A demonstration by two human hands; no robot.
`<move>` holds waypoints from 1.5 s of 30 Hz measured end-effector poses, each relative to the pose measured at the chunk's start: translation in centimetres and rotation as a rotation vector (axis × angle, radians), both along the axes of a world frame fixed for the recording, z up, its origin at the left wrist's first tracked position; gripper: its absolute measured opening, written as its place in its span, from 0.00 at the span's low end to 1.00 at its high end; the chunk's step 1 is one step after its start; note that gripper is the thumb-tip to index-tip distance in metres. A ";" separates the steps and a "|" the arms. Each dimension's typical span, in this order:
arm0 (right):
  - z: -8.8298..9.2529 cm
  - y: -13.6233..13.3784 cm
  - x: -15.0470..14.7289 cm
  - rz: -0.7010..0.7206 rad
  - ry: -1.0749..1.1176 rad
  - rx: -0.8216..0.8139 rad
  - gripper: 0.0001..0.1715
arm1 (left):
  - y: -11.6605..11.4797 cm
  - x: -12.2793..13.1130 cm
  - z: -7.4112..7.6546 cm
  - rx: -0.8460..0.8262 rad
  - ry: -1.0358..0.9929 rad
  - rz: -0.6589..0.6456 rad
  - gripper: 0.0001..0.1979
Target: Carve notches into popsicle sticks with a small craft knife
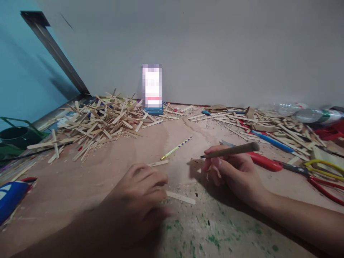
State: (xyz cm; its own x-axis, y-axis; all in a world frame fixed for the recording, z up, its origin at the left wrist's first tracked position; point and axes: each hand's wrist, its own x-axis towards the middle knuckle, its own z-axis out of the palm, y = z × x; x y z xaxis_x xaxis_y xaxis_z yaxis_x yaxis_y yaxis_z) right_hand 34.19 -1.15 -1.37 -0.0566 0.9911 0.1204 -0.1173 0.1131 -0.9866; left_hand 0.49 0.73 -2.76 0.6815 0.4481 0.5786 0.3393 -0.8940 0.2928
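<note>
My right hand (pixel 233 172) is closed around a small carving chisel (pixel 231 149) with a thick wooden handle, its short dark metal tip pointing left above the table. Left of it, my left hand (pixel 145 190) has bent fingers over the near end of a flat wooden craft stick (pixel 181 197) with faint marks on it. The fingers cover that end, and the thumb is blurred. A second craft stick (pixel 159 163) lies just beyond my left hand, partly behind it. Farther off rests a yellow pencil (pixel 176 148) with dark spots.
A heap of craft sticks (pixel 107 122) fills the back left, near a propped phone (pixel 152 86). More sticks, red-handled scissors (pixel 266 162), a blue pen-like tool (pixel 272 141) and plastic bottles (pixel 309 114) crowd the right. A blue object (pixel 12 200) sits at the left edge.
</note>
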 end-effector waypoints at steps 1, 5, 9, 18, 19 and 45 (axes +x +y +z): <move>0.0 0.0 -0.1 0.002 0.005 0.001 0.29 | -0.1 -0.1 0.3 -0.006 -0.012 0.012 0.19; 0.2 -0.1 -0.2 0.011 0.003 0.003 0.29 | -0.6 -0.3 1.6 -0.038 -0.023 0.050 0.15; 0.9 -0.1 -0.3 0.014 -0.062 -0.008 0.30 | -0.8 -0.4 2.5 -0.085 -0.019 0.071 0.14; 1.3 -0.4 -0.3 -0.063 -0.164 0.027 0.27 | -0.6 -0.5 2.1 -0.055 -0.021 0.078 0.12; 1.3 -0.4 -0.3 -0.077 -0.169 0.033 0.27 | -0.5 -0.5 1.8 -0.042 -0.013 0.074 0.11; 1.9 -0.3 -0.1 -0.019 -0.310 -0.029 0.23 | 0.6 -0.9 0.9 0.001 0.163 -0.017 0.15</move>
State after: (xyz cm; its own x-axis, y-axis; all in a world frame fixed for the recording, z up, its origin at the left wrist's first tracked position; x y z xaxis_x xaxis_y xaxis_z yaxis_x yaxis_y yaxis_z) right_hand 34.07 -1.46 0.49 -0.0680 0.9951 0.0719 0.1918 0.0838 -0.9779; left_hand -0.36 1.36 -1.83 0.7740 0.4351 0.4601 0.3666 -0.9003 0.2347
